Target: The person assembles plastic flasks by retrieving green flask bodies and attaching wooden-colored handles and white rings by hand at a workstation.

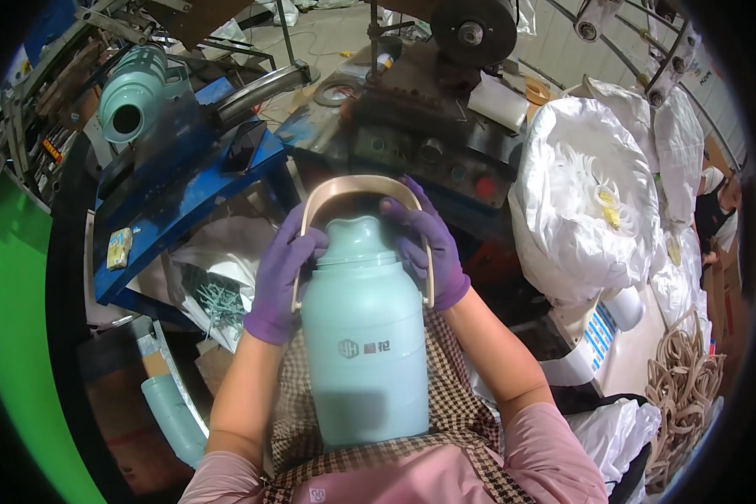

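A pale teal thermos jug body stands upright against my checked apron, with a wavy spout at its top and a dark printed mark on its front. A beige carrying handle arches over the spout, its two ends meeting the jug's shoulders. My left hand, in a purple glove, is closed round the handle's left side. The right hand, gloved alike, grips the handle's right side, with its thumb near the spout. Parts of the fingers are hidden behind the handle and jug.
Ahead stands a dark machine with a red button. Another teal jug lies on the blue bench at left. A teal jug body sits at lower left. To the right are a white sack of clear rings and several beige handles.
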A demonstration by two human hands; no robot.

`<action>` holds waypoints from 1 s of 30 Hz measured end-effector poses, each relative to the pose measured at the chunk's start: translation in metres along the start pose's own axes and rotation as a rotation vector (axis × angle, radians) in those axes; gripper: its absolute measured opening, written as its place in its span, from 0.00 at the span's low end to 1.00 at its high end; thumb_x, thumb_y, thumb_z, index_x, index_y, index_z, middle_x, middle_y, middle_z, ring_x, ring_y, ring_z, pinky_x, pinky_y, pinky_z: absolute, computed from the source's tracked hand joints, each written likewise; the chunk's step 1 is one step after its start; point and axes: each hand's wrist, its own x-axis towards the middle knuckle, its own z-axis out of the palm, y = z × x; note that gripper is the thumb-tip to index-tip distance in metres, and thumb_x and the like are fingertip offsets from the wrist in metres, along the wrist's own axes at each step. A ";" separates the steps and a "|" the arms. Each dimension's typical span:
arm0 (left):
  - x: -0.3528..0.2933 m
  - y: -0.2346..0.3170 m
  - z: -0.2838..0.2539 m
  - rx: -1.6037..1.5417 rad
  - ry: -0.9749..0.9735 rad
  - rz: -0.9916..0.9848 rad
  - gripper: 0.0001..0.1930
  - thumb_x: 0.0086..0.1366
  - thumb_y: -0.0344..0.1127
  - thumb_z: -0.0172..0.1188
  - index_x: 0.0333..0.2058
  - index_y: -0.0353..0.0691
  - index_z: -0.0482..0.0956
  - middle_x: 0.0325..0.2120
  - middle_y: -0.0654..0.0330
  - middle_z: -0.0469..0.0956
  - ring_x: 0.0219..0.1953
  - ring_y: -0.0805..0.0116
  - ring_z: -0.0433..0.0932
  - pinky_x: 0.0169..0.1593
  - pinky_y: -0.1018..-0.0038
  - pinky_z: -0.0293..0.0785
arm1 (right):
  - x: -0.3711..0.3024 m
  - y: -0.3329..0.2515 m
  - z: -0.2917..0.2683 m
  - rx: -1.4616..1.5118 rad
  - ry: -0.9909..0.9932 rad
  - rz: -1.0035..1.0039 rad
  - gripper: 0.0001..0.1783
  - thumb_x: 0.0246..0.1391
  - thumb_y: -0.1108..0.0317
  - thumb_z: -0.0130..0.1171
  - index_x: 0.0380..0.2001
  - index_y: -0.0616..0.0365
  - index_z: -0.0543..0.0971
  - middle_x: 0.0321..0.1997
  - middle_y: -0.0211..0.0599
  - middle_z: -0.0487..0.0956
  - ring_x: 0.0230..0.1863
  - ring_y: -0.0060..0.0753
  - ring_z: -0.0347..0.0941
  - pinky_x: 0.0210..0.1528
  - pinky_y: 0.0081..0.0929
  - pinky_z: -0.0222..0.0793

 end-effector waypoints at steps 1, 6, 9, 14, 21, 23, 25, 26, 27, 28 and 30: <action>0.000 -0.002 0.000 0.025 0.004 0.023 0.30 0.75 0.36 0.57 0.72 0.32 0.68 0.38 0.66 0.77 0.39 0.77 0.72 0.49 0.80 0.71 | 0.002 0.005 -0.007 -0.155 0.012 -0.078 0.23 0.71 0.79 0.46 0.66 0.66 0.73 0.78 0.34 0.65 0.17 0.11 0.57 0.21 0.11 0.57; 0.004 -0.006 -0.002 0.005 -0.024 0.105 0.28 0.72 0.34 0.62 0.69 0.33 0.73 0.46 0.61 0.80 0.39 0.76 0.72 0.46 0.78 0.73 | 0.025 0.031 -0.048 -0.890 -0.180 -0.659 0.18 0.70 0.80 0.45 0.59 0.67 0.75 0.72 0.45 0.70 0.18 0.13 0.58 0.21 0.12 0.60; 0.003 -0.009 0.000 0.089 -0.059 0.134 0.35 0.72 0.34 0.59 0.74 0.30 0.63 0.35 0.69 0.70 0.36 0.79 0.67 0.44 0.82 0.66 | 0.036 0.038 -0.056 -1.001 -0.215 -0.884 0.15 0.70 0.80 0.45 0.54 0.67 0.77 0.66 0.49 0.73 0.18 0.13 0.61 0.23 0.12 0.62; 0.003 -0.016 -0.004 0.039 -0.049 0.111 0.38 0.67 0.31 0.59 0.75 0.29 0.60 0.31 0.69 0.68 0.34 0.78 0.67 0.41 0.82 0.66 | 0.014 0.023 -0.042 -0.662 -0.009 -0.440 0.15 0.70 0.77 0.46 0.52 0.64 0.80 0.58 0.45 0.76 0.22 0.14 0.67 0.26 0.12 0.67; 0.006 -0.026 -0.014 -0.658 -0.203 0.055 0.51 0.58 0.32 0.64 0.78 0.33 0.51 0.29 0.67 0.72 0.29 0.78 0.69 0.42 0.80 0.69 | -0.008 0.007 -0.016 -0.448 -0.073 -0.101 0.37 0.66 0.67 0.53 0.77 0.63 0.60 0.48 0.29 0.74 0.45 0.19 0.67 0.51 0.18 0.65; 0.007 -0.030 -0.010 -0.595 -0.156 0.053 0.52 0.57 0.32 0.65 0.79 0.33 0.51 0.27 0.68 0.71 0.27 0.78 0.67 0.45 0.80 0.67 | -0.011 0.013 -0.018 -0.199 -0.121 -0.027 0.37 0.66 0.66 0.53 0.75 0.65 0.61 0.49 0.31 0.72 0.48 0.22 0.66 0.54 0.21 0.64; 0.007 -0.031 -0.009 -0.546 -0.182 0.130 0.52 0.56 0.34 0.66 0.79 0.33 0.51 0.28 0.68 0.71 0.28 0.78 0.67 0.46 0.79 0.67 | -0.014 0.020 -0.023 -0.188 -0.172 -0.102 0.36 0.65 0.63 0.55 0.74 0.64 0.63 0.47 0.31 0.72 0.47 0.23 0.66 0.53 0.23 0.64; 0.007 -0.030 -0.009 -0.563 -0.224 0.208 0.53 0.56 0.35 0.66 0.78 0.33 0.51 0.28 0.68 0.72 0.28 0.77 0.68 0.47 0.79 0.68 | -0.017 0.022 -0.027 -0.223 -0.174 -0.151 0.36 0.65 0.62 0.57 0.72 0.63 0.64 0.45 0.31 0.71 0.46 0.23 0.66 0.53 0.23 0.64; 0.006 -0.027 -0.010 -0.558 -0.224 0.204 0.53 0.56 0.36 0.67 0.78 0.33 0.51 0.29 0.68 0.72 0.28 0.77 0.68 0.48 0.78 0.68 | -0.020 0.024 -0.030 -0.201 -0.137 -0.207 0.36 0.64 0.60 0.59 0.71 0.62 0.65 0.44 0.30 0.71 0.45 0.23 0.66 0.53 0.24 0.64; 0.006 -0.023 -0.012 -0.434 -0.248 0.299 0.53 0.56 0.40 0.69 0.78 0.32 0.54 0.33 0.65 0.75 0.34 0.72 0.72 0.52 0.73 0.69 | -0.021 0.024 -0.034 -0.215 -0.181 -0.282 0.34 0.63 0.59 0.61 0.68 0.63 0.67 0.44 0.30 0.72 0.45 0.24 0.66 0.54 0.26 0.65; 0.006 -0.014 -0.018 -0.159 -0.293 0.486 0.49 0.56 0.46 0.71 0.73 0.31 0.62 0.43 0.59 0.78 0.46 0.61 0.77 0.61 0.62 0.71 | -0.024 0.023 -0.041 -0.249 -0.170 -0.354 0.29 0.63 0.57 0.62 0.62 0.62 0.73 0.47 0.32 0.74 0.46 0.28 0.69 0.55 0.31 0.67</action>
